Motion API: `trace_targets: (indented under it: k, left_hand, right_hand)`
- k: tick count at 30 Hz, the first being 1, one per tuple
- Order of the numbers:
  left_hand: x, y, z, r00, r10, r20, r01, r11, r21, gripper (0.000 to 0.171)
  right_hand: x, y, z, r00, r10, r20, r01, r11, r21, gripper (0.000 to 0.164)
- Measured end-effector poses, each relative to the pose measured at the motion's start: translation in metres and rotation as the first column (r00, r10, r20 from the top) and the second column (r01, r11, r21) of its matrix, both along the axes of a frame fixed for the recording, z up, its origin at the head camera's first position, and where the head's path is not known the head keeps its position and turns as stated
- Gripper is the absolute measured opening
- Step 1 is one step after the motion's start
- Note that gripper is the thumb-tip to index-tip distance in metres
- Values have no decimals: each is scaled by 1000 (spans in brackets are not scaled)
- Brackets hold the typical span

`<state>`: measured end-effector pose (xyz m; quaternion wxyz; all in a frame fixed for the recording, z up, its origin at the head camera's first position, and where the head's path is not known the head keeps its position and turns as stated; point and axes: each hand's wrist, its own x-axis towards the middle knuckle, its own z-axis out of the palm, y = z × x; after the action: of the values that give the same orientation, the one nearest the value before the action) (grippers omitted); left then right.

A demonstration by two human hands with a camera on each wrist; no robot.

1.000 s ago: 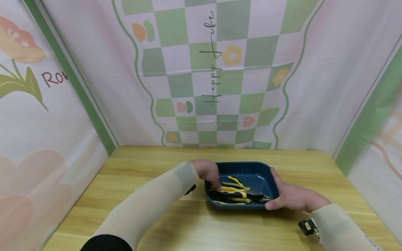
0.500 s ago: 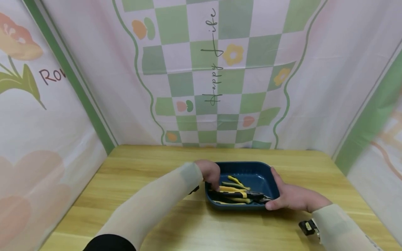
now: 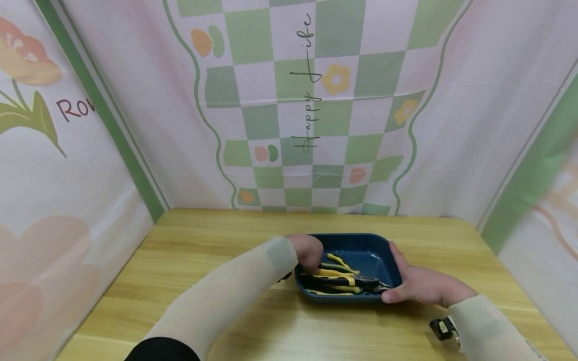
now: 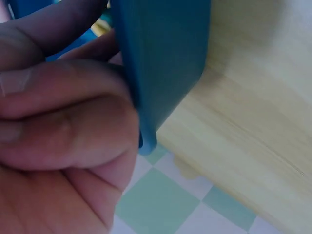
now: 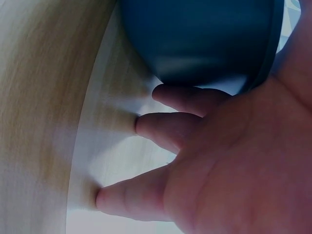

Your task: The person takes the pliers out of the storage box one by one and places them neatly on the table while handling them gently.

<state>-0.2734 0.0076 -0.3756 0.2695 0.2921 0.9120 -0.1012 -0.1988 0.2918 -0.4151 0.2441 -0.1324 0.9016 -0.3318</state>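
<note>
A dark blue rectangular bin (image 3: 361, 246) stands on the wooden table. Several pliers with yellow-and-black handles lie inside; the topmost pliers (image 3: 352, 281) point their metal jaws to the right. My left hand (image 3: 307, 250) reaches over the bin's left wall, fingers bent down at the handle ends. In the left wrist view, the lower fingers (image 4: 63, 131) are curled outside the wall; I cannot tell whether the hidden fingertips hold a handle. My right hand (image 3: 424, 283) spans the bin's right end, thumb at the front corner. Its straight, spread fingers (image 5: 136, 195) reach the tabletop.
The wooden table (image 3: 217, 223) runs back to a white curtain (image 3: 293, 115) with a green checked print. Patterned cloth also hangs at the left and right. A black camera clip (image 3: 442, 328) sits under the right wrist.
My left hand has shifted a little to the right, further over the bin. The bin, the pliers and my right hand look the same as before.
</note>
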Motion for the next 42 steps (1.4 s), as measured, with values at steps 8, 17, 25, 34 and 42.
trace_targets:
  k: [8,17,25,34,42]
  left_hand:
    - [4,3,-4,1000,-11,-29,10,1000,-21,34]
    - [-2,3,-4,999,-49,-15,48,998,-30,30]
    - [-14,0,4,994,-29,105,25,999,32,27]
    - [-19,-1,8,965,-1,263,-33,992,124,41]
    - [-22,-12,16,953,52,297,-114,974,197,53]
  right_hand:
    - [1,-1,-1,1000,-6,12,7,1000,-14,131]
    - [1,0,0,1000,-4,-6,4,1000,6,132]
    - [1,0,0,1000,7,9,-7,1000,-11,131]
    - [2,1,0,1000,-5,29,6,1000,-28,131]
    - [2,1,-1,1000,-5,17,6,999,-35,133]
